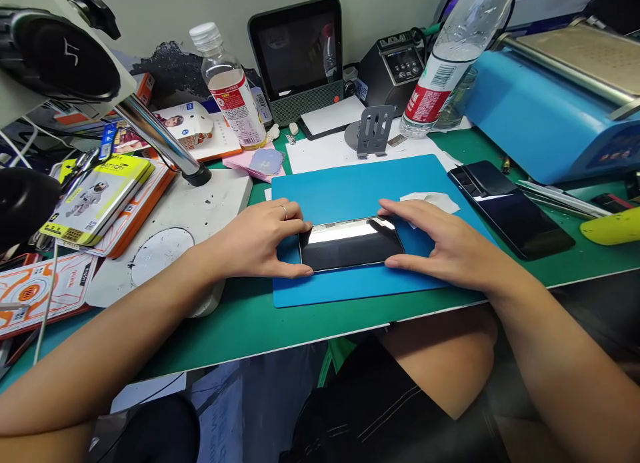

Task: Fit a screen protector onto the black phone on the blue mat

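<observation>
A smartphone (350, 246) with a dark, glossy screen lies sideways on a blue mat (340, 293). Its left end is gripped by my left hand (265, 239), which has a ring on one finger; the thumb is at the near corner and the fingers at the far one. At the right end, my right hand (435, 239) pinches the phone the same way, between thumb and fingertips. Behind my right hand, a crumpled white tissue (440, 201) rests on the mat.
A second dark phone (513, 209) lies right of the mat. A blue machine (540, 116) and a tilted plastic bottle (435, 93) stand behind it. On the left are a microscope stand base (170, 209) and stacked boxes (100, 196). A phone stand (375, 133) and a display (300, 56) are at the back.
</observation>
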Motion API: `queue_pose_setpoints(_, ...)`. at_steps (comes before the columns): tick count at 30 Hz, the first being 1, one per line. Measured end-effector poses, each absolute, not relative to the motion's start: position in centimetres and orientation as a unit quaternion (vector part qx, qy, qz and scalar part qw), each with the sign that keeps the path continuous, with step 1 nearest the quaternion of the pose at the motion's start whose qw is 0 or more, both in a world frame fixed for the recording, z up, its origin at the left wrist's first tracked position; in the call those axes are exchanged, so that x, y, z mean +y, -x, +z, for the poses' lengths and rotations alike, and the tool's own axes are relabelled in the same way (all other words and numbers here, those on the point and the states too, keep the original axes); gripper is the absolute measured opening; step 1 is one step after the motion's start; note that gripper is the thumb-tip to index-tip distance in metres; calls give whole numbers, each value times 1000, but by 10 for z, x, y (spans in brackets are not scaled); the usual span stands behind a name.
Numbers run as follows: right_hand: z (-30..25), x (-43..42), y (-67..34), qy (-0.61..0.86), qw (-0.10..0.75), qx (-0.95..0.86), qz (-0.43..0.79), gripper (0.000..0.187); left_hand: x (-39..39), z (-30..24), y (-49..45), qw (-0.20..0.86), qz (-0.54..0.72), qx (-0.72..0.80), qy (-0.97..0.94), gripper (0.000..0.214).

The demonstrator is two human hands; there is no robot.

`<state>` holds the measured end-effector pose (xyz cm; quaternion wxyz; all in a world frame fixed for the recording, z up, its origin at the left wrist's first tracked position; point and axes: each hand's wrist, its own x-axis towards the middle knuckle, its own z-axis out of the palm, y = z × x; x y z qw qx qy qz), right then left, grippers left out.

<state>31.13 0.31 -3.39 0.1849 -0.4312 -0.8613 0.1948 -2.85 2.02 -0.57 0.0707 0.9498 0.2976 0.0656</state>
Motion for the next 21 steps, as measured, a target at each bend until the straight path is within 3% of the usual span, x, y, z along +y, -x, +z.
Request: queue_pose_setpoints(21,-36,6,-313,419,182,-871,182,88,20,-7,28,67,70,290,-952,57)
